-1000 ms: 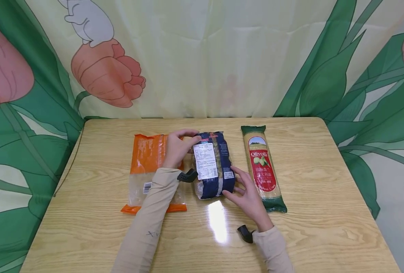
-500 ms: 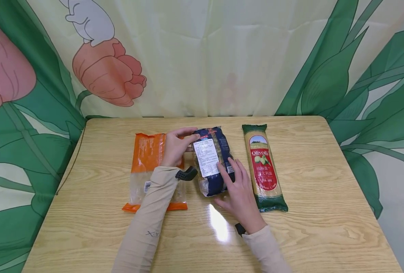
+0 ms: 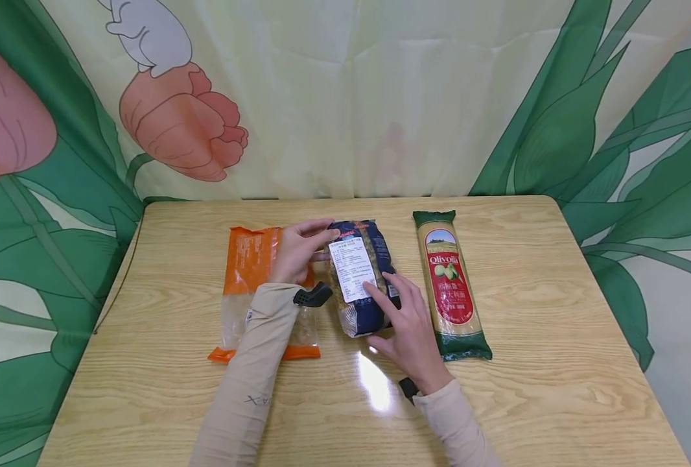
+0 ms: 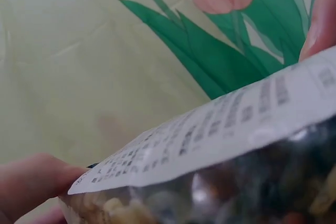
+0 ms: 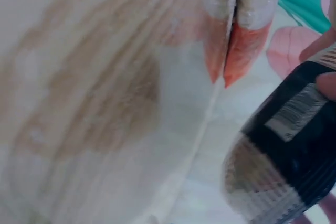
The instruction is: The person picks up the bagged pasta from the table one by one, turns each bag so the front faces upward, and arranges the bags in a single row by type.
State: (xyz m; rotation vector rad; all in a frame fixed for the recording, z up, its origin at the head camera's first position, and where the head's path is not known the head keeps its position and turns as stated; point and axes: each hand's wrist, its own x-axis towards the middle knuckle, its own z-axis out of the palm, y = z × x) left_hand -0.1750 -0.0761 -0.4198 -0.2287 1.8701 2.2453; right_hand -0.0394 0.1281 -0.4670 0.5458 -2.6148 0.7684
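Observation:
A plump dark blue pasta bag [image 3: 378,312] with a white printed label is between my hands in the head view. My left hand [image 3: 299,253] grips its upper left edge, thumb on the front. My right hand [image 3: 412,331] holds the lower right corner, fingers over the front and thumb at the bottom end. Through the clear side in the left wrist view, the pasta bag [image 4: 210,195] shows mixed pieces. The right wrist view has the barcode end of the pasta bag [image 5: 310,129]. Whether the bag touches the table cannot be told.
An orange and clear plastic bag [image 3: 246,263] lies flat on the wooden table [image 3: 555,337], partly under my left arm. To the right lies a long spaghetti packet [image 3: 452,285] with green ends. A floral curtain [image 3: 380,97] hangs behind the table.
My right hand has shifted from the bag's right side onto its lower front, with the thumb at the bottom end. The pasta bag has turned slightly. My left hand keeps its grip.

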